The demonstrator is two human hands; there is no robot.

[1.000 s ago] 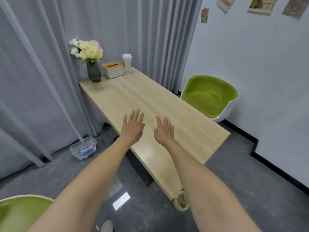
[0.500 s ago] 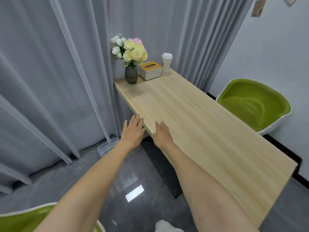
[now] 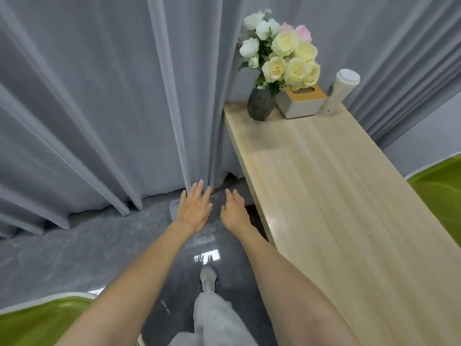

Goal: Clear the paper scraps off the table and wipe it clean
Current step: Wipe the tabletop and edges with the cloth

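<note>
Grey curtain [image 3: 99,108] along back wall; glossy grey floor [image 3: 74,245] below. Wooden table [image 3: 336,196] at right, long edge just beside right forearm. Far end of table: dark vase [image 3: 260,106] with flowers [image 3: 287,53], tissue box [image 3: 300,102], white cylinder [image 3: 340,92], close together. Left hand [image 3: 193,211] and right hand [image 3: 233,211] palm-down over floor, left of table edge, not touching it. Fingers of both straight, slightly apart, holding nothing. Clear container [image 3: 174,208] on floor, mostly hidden by left hand.

Pale wood table [image 3: 336,196] — grey curtains [image 3: 99,108]
</note>
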